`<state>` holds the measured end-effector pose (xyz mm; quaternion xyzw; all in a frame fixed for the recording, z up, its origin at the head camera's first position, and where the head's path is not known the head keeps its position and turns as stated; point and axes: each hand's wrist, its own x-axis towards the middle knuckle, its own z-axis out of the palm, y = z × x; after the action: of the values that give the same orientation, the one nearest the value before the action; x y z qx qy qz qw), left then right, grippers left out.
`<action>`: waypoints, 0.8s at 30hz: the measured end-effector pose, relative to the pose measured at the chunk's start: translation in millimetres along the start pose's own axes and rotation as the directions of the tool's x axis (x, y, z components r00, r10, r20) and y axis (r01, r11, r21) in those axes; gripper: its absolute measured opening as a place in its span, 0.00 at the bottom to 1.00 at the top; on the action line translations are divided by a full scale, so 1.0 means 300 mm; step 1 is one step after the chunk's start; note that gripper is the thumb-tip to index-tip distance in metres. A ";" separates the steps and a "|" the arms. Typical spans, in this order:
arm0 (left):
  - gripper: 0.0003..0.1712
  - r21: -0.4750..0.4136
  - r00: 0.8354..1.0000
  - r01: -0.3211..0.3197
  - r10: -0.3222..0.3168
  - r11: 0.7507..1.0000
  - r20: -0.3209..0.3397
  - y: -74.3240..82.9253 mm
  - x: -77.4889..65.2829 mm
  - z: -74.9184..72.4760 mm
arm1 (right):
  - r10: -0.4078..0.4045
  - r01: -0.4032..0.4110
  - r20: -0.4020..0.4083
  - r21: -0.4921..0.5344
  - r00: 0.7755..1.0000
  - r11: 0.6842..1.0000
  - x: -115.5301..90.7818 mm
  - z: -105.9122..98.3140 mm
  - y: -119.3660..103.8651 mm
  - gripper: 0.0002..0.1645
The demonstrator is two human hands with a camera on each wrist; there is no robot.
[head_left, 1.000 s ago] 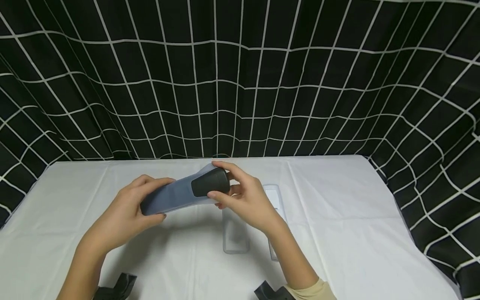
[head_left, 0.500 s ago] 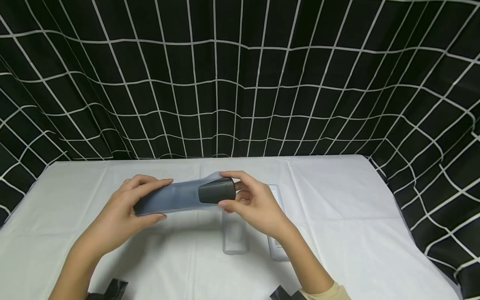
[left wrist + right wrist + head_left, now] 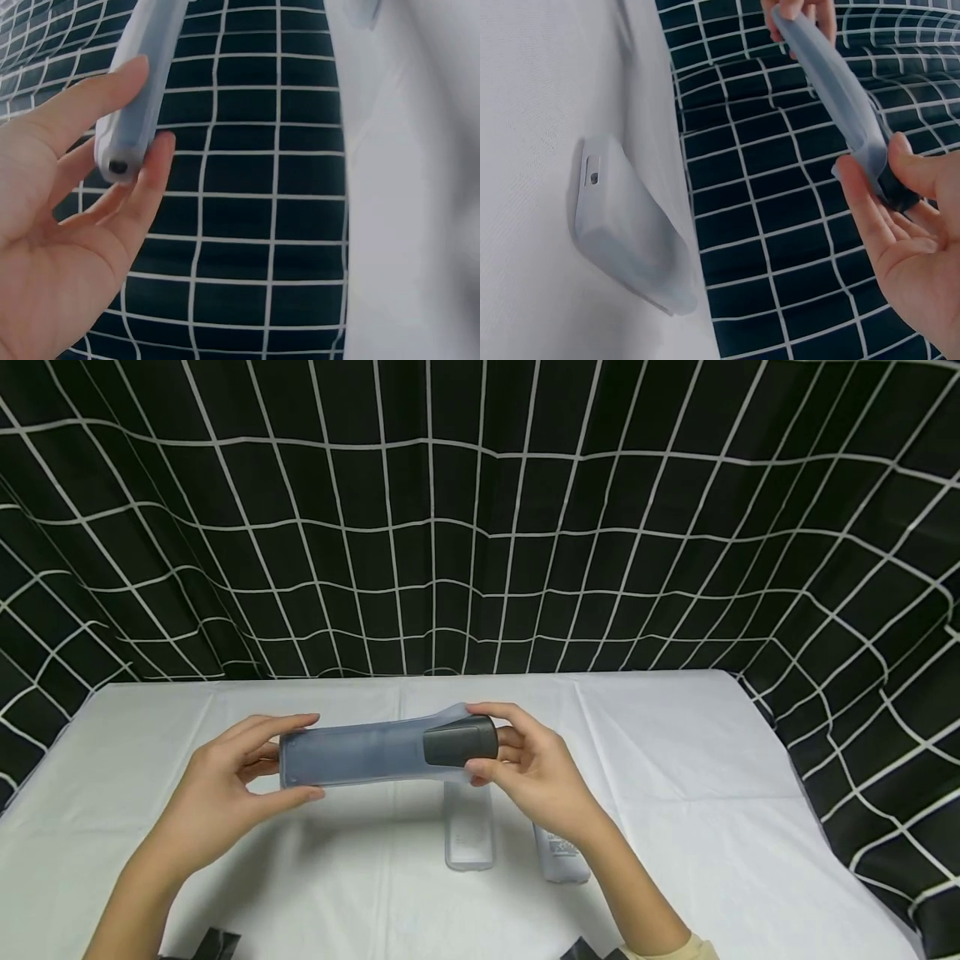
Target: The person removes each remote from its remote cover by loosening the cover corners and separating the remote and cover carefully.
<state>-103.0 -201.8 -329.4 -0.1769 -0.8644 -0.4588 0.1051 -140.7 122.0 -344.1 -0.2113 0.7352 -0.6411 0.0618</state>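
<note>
Held level above the white table is a dark remote control (image 3: pixel 459 743) partly inside a long, bluish translucent cover (image 3: pixel 356 753); its dark end sticks out at the right. My left hand (image 3: pixel 221 781) pinches the cover's closed left end, thumb below and index finger above. In the left wrist view that end of the cover (image 3: pixel 135 112) shows a small dark hole. My right hand (image 3: pixel 528 768) grips the dark end and the cover's flared mouth between thumb and fingers. The right wrist view shows the same cover (image 3: pixel 832 82) stretching between both hands.
On the white cloth (image 3: pixel 712 827) lie a translucent case (image 3: pixel 469 839) and, to its right, another with a printed label (image 3: pixel 564 852), partly hidden by my right arm. A black curtain with white grid lines (image 3: pixel 480 560) hangs behind the table.
The remote control and cover have swung from slanted to nearly level and shifted right with my right hand. My left hand has slid left to the cover's end, which now shows between thumb and finger.
</note>
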 end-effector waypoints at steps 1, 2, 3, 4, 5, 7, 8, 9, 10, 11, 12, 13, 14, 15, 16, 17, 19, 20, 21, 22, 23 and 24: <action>0.38 -0.031 1.000 0.018 -0.018 0.999 0.001 -0.001 -0.002 -0.003 | 0.000 0.000 -0.002 0.003 1.000 1.000 -0.002 -0.001 0.000 0.33; 0.38 -0.057 0.999 0.040 -0.040 0.998 0.005 -0.001 -0.004 -0.007 | 0.000 0.000 -0.005 0.005 1.000 1.000 -0.003 -0.003 0.001 0.33; 0.37 -0.075 0.998 0.067 -0.066 0.995 0.011 -0.001 -0.005 -0.010 | 0.000 0.000 -0.006 0.009 1.000 1.000 -0.004 -0.004 0.001 0.33; 0.37 -0.095 0.995 0.095 -0.093 0.991 0.017 0.000 -0.006 -0.012 | 0.001 0.000 -0.007 0.012 1.000 1.000 -0.005 -0.005 0.002 0.33; 0.37 -0.107 0.992 0.123 -0.121 0.987 0.021 0.001 -0.007 -0.014 | 0.004 -0.004 -0.009 0.015 1.000 1.000 -0.006 -0.005 0.002 0.33; 0.37 -0.107 0.987 0.162 -0.161 0.981 0.016 0.000 -0.008 -0.017 | 0.012 -0.012 -0.012 0.024 1.000 1.000 -0.008 -0.006 0.004 0.33; 0.36 -0.106 0.985 0.170 -0.170 0.980 0.013 -0.001 -0.007 -0.018 | 0.016 -0.016 -0.012 0.030 1.000 0.999 -0.010 -0.007 0.005 0.33; 0.36 -0.100 0.985 0.174 -0.174 0.980 0.007 -0.002 -0.007 -0.019 | 0.020 -0.019 -0.012 0.035 1.000 0.999 -0.011 -0.007 0.006 0.33; 0.36 -0.086 0.985 0.172 -0.173 0.981 -0.002 -0.004 -0.006 -0.018 | 0.022 -0.022 -0.013 0.037 1.000 0.999 -0.012 -0.008 0.008 0.33; 0.35 -0.071 0.985 0.168 -0.170 0.983 -0.012 -0.006 -0.006 -0.018 | 0.025 -0.025 -0.014 0.038 1.000 0.999 -0.014 -0.008 0.010 0.33; 0.34 -0.057 0.986 0.164 -0.165 0.985 -0.021 -0.008 -0.006 -0.017 | 0.027 -0.026 -0.015 0.035 1.000 0.999 -0.015 -0.009 0.012 0.33; 0.33 -0.046 0.986 0.160 -0.161 0.986 -0.029 -0.009 -0.007 -0.017 | 0.026 -0.025 -0.017 0.025 1.000 0.999 -0.016 -0.010 0.014 0.33; 0.33 -0.041 0.986 0.161 -0.163 0.986 -0.035 -0.010 -0.008 -0.016 | 0.021 -0.021 -0.019 0.007 1.000 1.000 -0.017 -0.012 0.016 0.33; 0.32 -0.033 0.985 0.164 -0.165 0.986 -0.041 -0.011 -0.010 -0.015 | 0.017 -0.018 -0.023 -0.013 1.000 1.000 -0.017 -0.013 0.018 0.33; 0.31 -0.030 0.984 0.168 -0.170 0.985 -0.045 -0.011 -0.012 -0.014 | 0.012 -0.013 -0.027 -0.037 1.000 0.999 -0.017 -0.015 0.020 0.34; 0.31 -0.029 0.984 0.172 -0.173 0.985 -0.048 -0.012 -0.014 -0.014 | 0.006 -0.008 -0.031 -0.060 1.000 0.998 -0.017 -0.017 0.021 0.34; 0.30 -0.027 0.982 0.179 -0.181 0.983 -0.052 -0.011 -0.016 -0.013 | -0.001 -0.003 -0.042 -0.098 0.999 0.995 -0.016 -0.022 0.023 0.34; 0.30 -0.031 0.982 0.182 -0.184 0.983 -0.051 -0.011 -0.016 -0.013 | -0.002 -0.003 -0.046 -0.105 0.999 0.994 -0.015 -0.023 0.023 0.34; 0.30 -0.034 0.982 0.182 -0.184 0.983 -0.049 -0.011 -0.016 -0.013 | 0.002 -0.007 -0.050 -0.108 0.999 0.994 -0.014 -0.025 0.023 0.34; 0.31 -0.035 0.982 0.181 -0.183 0.983 -0.049 -0.012 -0.015 -0.014 | 0.005 -0.010 -0.054 -0.107 0.999 0.994 -0.013 -0.026 0.022 0.34; 0.31 -0.034 0.983 0.178 -0.179 0.983 -0.050 -0.012 -0.014 -0.015 | 0.010 -0.015 -0.055 -0.100 0.998 0.995 -0.012 -0.027 0.021 0.35; 0.32 -0.040 0.983 0.174 -0.176 0.984 -0.049 -0.013 -0.012 -0.016 | 0.015 -0.020 -0.057 -0.096 0.998 0.995 -0.011 -0.028 0.019 0.35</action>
<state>-101.1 -208.5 -330.8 -0.0900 -0.8653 -0.4859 0.0835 -142.2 131.4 -348.9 -0.1894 0.7687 -0.6098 0.0363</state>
